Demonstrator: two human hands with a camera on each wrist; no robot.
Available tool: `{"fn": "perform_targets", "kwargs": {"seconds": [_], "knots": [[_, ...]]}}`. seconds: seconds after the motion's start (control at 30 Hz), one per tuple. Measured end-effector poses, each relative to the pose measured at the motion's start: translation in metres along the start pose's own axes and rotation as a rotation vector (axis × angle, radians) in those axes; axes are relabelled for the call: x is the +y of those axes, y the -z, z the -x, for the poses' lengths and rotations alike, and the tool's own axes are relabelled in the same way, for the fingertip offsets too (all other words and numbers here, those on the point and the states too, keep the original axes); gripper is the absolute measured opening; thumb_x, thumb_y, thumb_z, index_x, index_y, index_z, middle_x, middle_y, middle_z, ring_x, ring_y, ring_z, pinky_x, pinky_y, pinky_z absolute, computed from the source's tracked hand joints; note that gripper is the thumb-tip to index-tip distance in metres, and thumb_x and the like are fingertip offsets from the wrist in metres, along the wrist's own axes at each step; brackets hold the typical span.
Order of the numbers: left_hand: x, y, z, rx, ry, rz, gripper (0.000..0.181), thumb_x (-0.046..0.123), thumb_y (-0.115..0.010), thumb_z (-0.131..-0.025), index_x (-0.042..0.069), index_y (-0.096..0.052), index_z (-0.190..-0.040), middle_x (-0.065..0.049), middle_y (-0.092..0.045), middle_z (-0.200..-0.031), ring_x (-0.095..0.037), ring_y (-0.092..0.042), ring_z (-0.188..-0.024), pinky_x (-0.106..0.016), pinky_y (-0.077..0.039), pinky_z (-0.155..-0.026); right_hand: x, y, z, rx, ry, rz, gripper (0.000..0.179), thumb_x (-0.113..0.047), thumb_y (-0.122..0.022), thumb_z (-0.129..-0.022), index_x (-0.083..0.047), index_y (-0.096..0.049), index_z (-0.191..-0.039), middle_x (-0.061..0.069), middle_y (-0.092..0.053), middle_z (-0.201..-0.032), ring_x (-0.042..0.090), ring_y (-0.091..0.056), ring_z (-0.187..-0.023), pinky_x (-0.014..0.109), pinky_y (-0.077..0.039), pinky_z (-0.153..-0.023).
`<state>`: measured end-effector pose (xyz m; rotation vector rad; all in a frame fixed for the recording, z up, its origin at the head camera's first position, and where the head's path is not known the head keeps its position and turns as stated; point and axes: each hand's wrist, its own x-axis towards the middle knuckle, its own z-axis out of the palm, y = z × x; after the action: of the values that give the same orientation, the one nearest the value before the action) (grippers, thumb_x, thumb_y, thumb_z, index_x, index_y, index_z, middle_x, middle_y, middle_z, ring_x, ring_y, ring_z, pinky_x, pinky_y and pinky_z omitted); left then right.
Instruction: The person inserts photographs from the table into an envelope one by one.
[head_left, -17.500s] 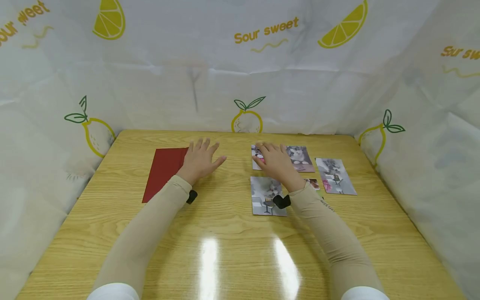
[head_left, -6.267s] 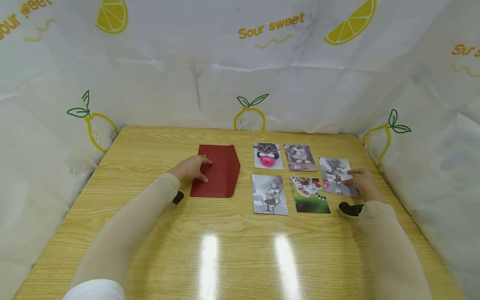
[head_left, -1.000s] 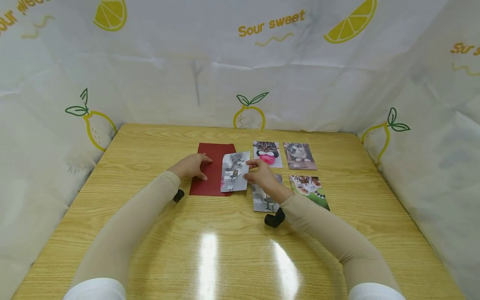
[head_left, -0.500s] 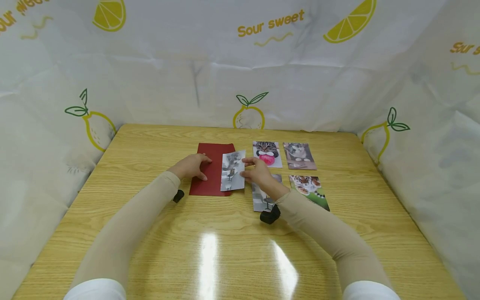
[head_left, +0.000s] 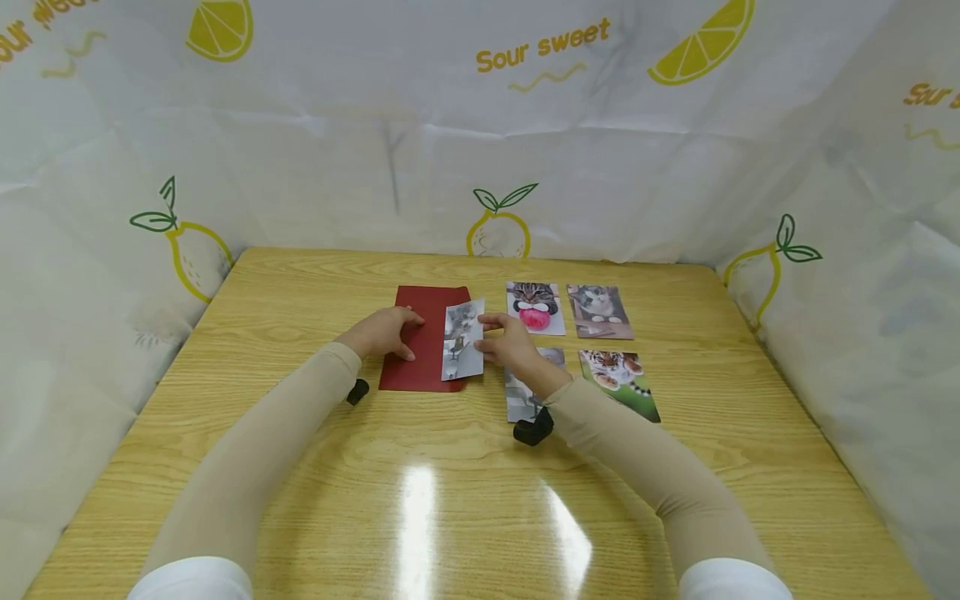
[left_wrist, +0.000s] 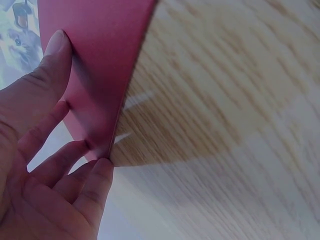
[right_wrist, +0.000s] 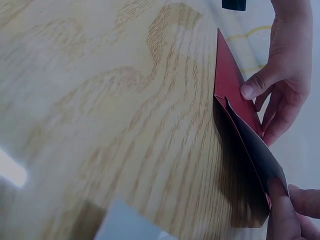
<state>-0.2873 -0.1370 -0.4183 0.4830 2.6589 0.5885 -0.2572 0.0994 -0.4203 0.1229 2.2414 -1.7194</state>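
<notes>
Nearest you on the wooden table, a grey picture card lies partly hidden, with the tiger card to its right. Beyond, your left hand presses spread fingertips on the red envelope, while your right hand pinches the second grey card, tilted at the envelope's right side; whether its left edge sits inside is unclear. Farther off lie the striped-cat card and grey-and-white cat card, then the lemon-print curtain.
</notes>
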Motion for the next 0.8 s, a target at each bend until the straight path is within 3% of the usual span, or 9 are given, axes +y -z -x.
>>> {"fn": "perform_targets", "kwargs": {"seconds": [0.33, 0.8], "knots": [[-0.0006, -0.0003, -0.0011, -0.002, 0.003, -0.009, 0.067, 0.016, -0.08, -0.08, 0.006, -0.051, -0.14, -0.017, -0.034, -0.154, -0.035, -0.023, -0.146, -0.045, -0.031, -0.116, 0.0019, -0.003, -0.0043, 0.009, 0.015, 0.023, 0.05, 0.006, -0.066, -0.087, -0.007, -0.055, -0.135, 0.013, -0.05, -0.129, 0.013, -0.056, -0.083, 0.023, -0.055, -0.071], [0.0009, 0.0001, -0.0003, -0.007, 0.016, -0.012, 0.067, 0.016, -0.079, -0.081, 0.007, -0.05, -0.141, -0.018, -0.032, -0.155, -0.035, -0.021, -0.147, -0.045, -0.03, -0.116, 0.0014, 0.0002, -0.0051, -0.006, 0.003, -0.009, 0.043, 0.002, -0.059, -0.093, -0.006, -0.057, -0.135, 0.013, -0.053, -0.128, 0.012, -0.057, -0.089, 0.031, -0.058, -0.084]]}}
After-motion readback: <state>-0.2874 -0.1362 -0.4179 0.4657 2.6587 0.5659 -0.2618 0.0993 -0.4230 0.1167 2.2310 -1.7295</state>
